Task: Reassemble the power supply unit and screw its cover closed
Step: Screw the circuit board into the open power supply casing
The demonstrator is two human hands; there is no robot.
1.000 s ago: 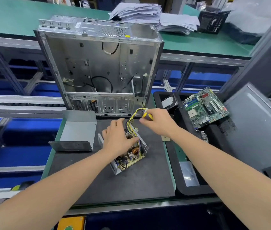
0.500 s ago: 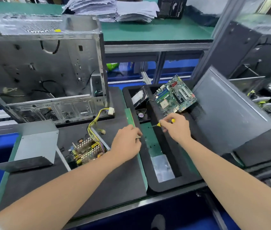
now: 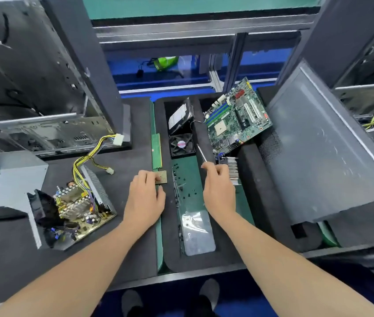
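The open power supply unit (image 3: 76, 209) lies on the black mat at the left, its circuit board and yellow wires exposed. Its grey metal cover (image 3: 12, 179) rests further left. My right hand (image 3: 218, 191) grips a screwdriver (image 3: 202, 153) with the shaft pointing away, over the tray's green floor, where several small black screws (image 3: 187, 191) are scattered. My left hand (image 3: 144, 200) rests on the mat's right edge, fingers curled beside a small square chip (image 3: 162, 177).
A black foam tray (image 3: 259, 202) holds a fan (image 3: 180, 145), a hard drive (image 3: 179, 116), a heatsink (image 3: 233, 167), a clear bag (image 3: 196, 232) and a tilted motherboard (image 3: 236, 117). An open computer case (image 3: 32, 88) stands at the left. A grey side panel (image 3: 323, 143) leans at the right.
My view has swung right and down toward the tray. My right hand with the screwdriver has come over the scattered screws, and my left hand stays on the mat's edge by the chip.
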